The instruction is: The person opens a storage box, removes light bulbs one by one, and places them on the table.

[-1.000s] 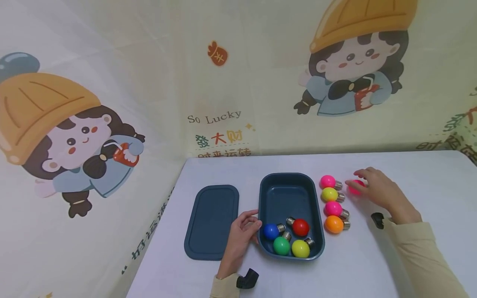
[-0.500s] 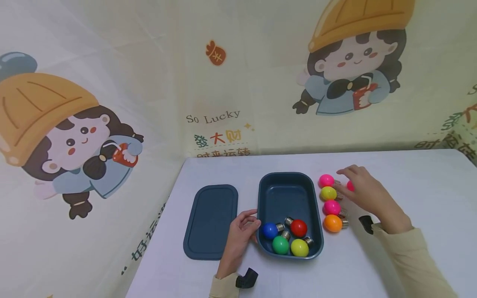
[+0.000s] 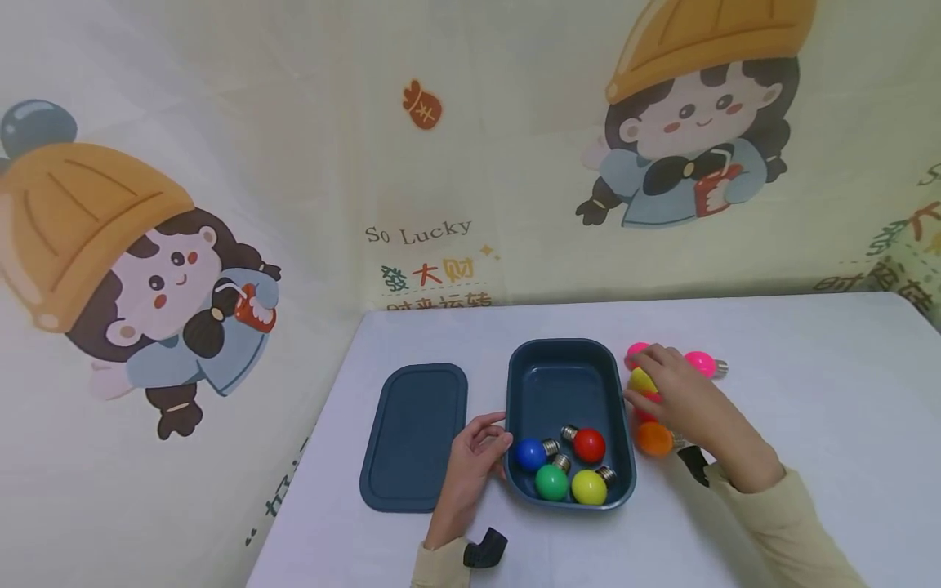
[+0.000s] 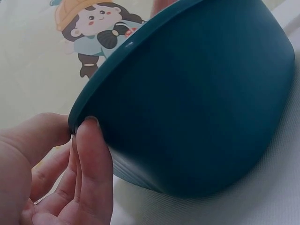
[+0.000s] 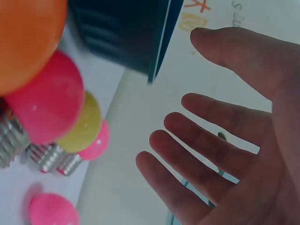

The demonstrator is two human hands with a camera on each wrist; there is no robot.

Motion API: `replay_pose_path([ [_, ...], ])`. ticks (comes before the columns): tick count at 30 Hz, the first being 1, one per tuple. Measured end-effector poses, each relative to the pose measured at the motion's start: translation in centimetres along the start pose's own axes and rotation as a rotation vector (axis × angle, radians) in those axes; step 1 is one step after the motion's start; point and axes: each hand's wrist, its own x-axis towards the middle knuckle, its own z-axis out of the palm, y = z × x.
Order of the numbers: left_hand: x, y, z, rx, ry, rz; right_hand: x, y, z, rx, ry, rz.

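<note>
Left fingers [image 4: 95, 161]: gripping box [image 3: 562, 396], left side
Right fingers [image 5: 208, 142]: spread over bulb row [image 3: 653, 440]
Box: 4 bulbs [image 3: 551, 483], near end

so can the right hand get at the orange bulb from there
Probably yes: the right hand is empty and hovers close by, and the orange bulb has its round end uncovered, with nothing lying on it.

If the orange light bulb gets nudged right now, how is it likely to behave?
The orange light bulb would probably roll, likely in an arc, since its round globe is wider than its silver screw base. It may prove slippery, as the globe looks smooth. Pushed toward the neighbouring pink bulb, it would likely knock it, since they lie close together.
</note>
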Motion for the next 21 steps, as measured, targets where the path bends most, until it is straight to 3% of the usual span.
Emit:
replay_pose_path([
  [13,0.1,0.0,0.0,-0.001,-0.005,0.01,-0.9,-2.0,0.7,-0.037,0.034,-0.148],
  [21,0.2,0.0,-0.1,0.001,-0.006,0.011,-1.0,-3.2,1.5,-0.049,-0.038,-0.194],
])
